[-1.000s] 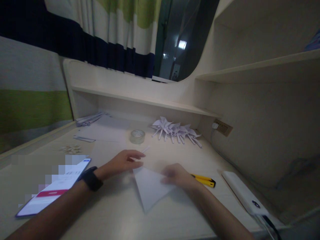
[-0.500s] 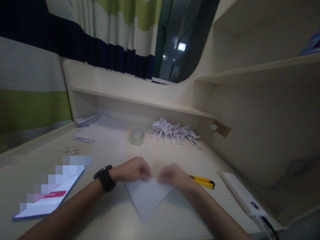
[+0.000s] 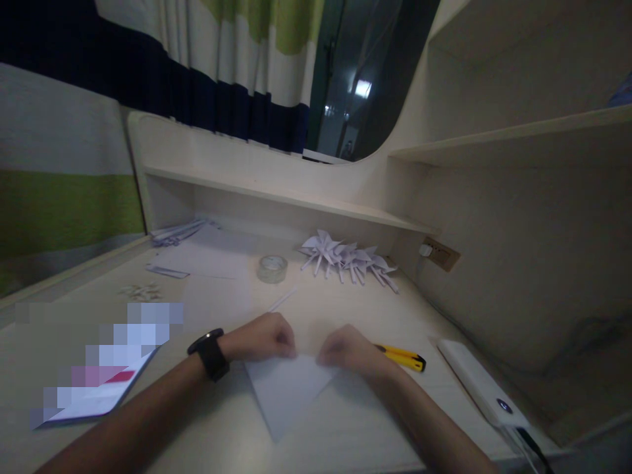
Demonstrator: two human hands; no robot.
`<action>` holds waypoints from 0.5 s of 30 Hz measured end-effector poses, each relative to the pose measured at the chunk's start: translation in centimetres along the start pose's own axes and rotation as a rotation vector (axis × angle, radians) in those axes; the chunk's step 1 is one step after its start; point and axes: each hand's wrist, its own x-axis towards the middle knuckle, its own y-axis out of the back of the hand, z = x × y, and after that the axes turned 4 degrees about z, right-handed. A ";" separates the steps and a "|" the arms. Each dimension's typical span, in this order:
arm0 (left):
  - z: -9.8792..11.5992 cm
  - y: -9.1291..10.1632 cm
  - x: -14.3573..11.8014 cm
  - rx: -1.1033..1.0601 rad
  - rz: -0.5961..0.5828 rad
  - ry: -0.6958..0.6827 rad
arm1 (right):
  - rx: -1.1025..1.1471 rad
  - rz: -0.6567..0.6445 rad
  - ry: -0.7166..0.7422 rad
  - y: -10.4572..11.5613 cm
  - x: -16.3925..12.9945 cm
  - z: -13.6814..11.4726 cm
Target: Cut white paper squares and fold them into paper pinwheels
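Observation:
A sheet of white paper [image 3: 289, 392], folded into a triangle with one point towards me, is between my two hands at the middle of the desk. My left hand [image 3: 264, 337], with a black watch [image 3: 210, 352] on its wrist, pinches the paper's far edge. Close to it on the right, my right hand [image 3: 348, 349] has its fingers closed on the same edge. The fingertips are partly hidden. Just beyond my left hand lies a thin white paper stick [image 3: 283, 300]. A yellow utility knife [image 3: 402, 357] rests beside my right wrist.
Several paper pinwheels [image 3: 345, 257] lie at the back, right of a roll of clear tape [image 3: 271, 268]. Paper sheets [image 3: 212, 253] and small pale pieces [image 3: 141, 291] are at the left. A partly blurred tablet [image 3: 99, 401] lies front left, a white power strip [image 3: 481, 385] at right.
My hands have moved slightly apart along the paper's far edge. The paper's near point has shifted a little left, and a slanted lower edge shows at its right. The view has tilted slightly.

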 end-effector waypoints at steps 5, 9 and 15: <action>-1.1 0.2 0.0 0.054 0.008 -0.021 | 0.062 -0.027 -0.063 1.1 -0.8 -0.6; -0.1 0.1 -0.3 0.069 -0.018 -0.059 | 0.066 -0.005 -0.105 1.5 -1.0 -1.1; 3.3 -1.3 -1.7 0.346 0.138 -0.097 | 0.062 0.090 -0.167 1.4 -0.8 -0.8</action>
